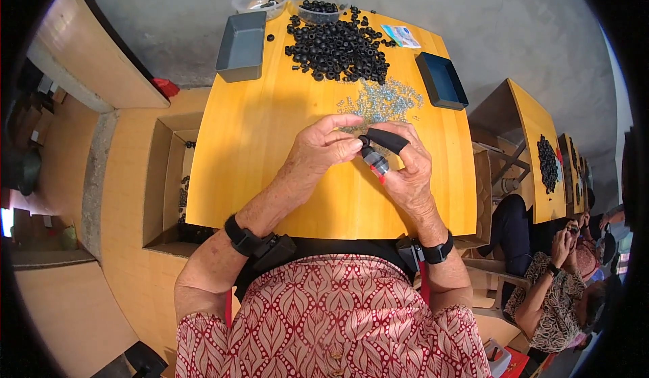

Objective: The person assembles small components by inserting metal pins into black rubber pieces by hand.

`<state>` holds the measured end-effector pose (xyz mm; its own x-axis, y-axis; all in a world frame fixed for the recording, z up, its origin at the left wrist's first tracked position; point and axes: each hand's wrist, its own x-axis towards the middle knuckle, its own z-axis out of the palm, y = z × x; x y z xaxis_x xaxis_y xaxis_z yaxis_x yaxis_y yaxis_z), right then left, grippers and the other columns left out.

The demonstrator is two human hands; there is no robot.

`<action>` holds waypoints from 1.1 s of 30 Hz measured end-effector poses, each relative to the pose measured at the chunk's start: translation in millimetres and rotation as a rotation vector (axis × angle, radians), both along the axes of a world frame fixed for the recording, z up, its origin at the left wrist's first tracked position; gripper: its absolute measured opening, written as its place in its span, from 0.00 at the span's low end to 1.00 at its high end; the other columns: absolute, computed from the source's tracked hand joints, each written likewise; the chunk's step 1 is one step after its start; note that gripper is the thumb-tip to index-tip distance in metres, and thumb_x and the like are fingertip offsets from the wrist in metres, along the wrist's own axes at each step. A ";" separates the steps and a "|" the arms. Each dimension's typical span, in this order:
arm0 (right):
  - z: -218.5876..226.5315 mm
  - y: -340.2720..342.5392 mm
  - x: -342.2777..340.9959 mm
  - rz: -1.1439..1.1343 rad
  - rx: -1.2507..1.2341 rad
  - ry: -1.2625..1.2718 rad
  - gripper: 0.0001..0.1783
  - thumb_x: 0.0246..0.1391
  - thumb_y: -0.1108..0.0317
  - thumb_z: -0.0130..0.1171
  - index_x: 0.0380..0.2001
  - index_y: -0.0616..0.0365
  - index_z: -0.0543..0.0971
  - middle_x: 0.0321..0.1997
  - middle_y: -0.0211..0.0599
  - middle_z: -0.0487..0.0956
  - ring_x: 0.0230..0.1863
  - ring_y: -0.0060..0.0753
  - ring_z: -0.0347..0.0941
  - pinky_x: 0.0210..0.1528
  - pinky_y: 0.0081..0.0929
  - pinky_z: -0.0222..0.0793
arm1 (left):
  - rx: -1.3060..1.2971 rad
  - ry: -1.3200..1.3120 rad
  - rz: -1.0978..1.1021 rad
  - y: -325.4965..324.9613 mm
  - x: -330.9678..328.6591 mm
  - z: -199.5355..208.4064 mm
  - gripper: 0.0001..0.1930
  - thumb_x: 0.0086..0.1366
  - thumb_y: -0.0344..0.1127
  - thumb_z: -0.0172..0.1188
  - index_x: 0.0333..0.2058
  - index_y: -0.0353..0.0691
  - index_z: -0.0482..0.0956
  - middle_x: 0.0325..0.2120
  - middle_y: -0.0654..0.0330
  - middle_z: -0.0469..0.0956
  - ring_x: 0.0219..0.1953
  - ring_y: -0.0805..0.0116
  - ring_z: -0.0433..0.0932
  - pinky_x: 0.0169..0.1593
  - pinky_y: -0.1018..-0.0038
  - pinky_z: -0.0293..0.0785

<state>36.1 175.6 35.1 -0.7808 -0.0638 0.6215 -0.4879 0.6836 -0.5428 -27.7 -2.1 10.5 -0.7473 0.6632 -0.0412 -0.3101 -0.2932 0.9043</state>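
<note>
Over the middle of the table, my left hand (pixel 328 141) pinches a small black round part (pixel 364 139) between thumb and fingers. My right hand (pixel 409 165) is closed around a short black-and-grey tool with a red end (pixel 376 162), its upper end meeting the small part. What kind of tool it is, I cannot make out. A black sleeve (pixel 389 140) covers one of my right fingers. Just beyond my hands lies a spread of small clear, shiny pieces (pixel 384 101). Farther back is a heap of black ring-shaped parts (pixel 334 45).
A grey tray (pixel 241 47) stands at the yellow table's (pixel 270 202) far left, a dark tray (pixel 441 81) at its right edge. Two clear tubs (pixel 261 1) sit at the back near a small packet (pixel 401 36). Left below is a cardboard box (pixel 159 182). Another person (pixel 558 290) works at the right.
</note>
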 end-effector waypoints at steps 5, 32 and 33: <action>3.6 -1.7 -0.5 0.025 0.017 0.013 0.19 0.39 0.77 0.71 0.39 0.56 0.81 0.44 0.38 0.81 0.47 0.44 0.76 0.49 0.36 0.72 | 0.028 0.056 0.026 0.2 -1.7 2.3 0.22 0.64 0.29 0.60 0.56 0.35 0.69 0.40 0.58 0.80 0.43 0.75 0.76 0.49 0.77 0.72; 11.9 80.0 -13.8 -0.322 0.074 -0.235 0.13 0.48 0.78 0.65 0.39 0.64 0.81 0.35 0.42 0.79 0.36 0.33 0.75 0.41 0.27 0.72 | -0.022 -0.174 0.051 -2.7 1.1 0.2 0.12 0.64 0.34 0.62 0.43 0.35 0.77 0.37 0.58 0.81 0.43 0.66 0.81 0.53 0.71 0.76; 9.5 92.8 -18.2 -0.321 0.077 -0.234 0.13 0.48 0.78 0.65 0.39 0.64 0.81 0.35 0.42 0.79 0.36 0.33 0.75 0.41 0.27 0.72 | -0.015 -0.161 0.031 -2.7 0.0 -1.4 0.11 0.64 0.34 0.62 0.43 0.37 0.77 0.38 0.58 0.81 0.43 0.67 0.81 0.53 0.71 0.76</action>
<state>17.9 268.4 44.6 -0.8885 0.1669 0.4275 -0.1122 0.8242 -0.5550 -27.7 -4.7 9.0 -0.7502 0.6384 -0.1722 -0.4428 -0.2918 0.8478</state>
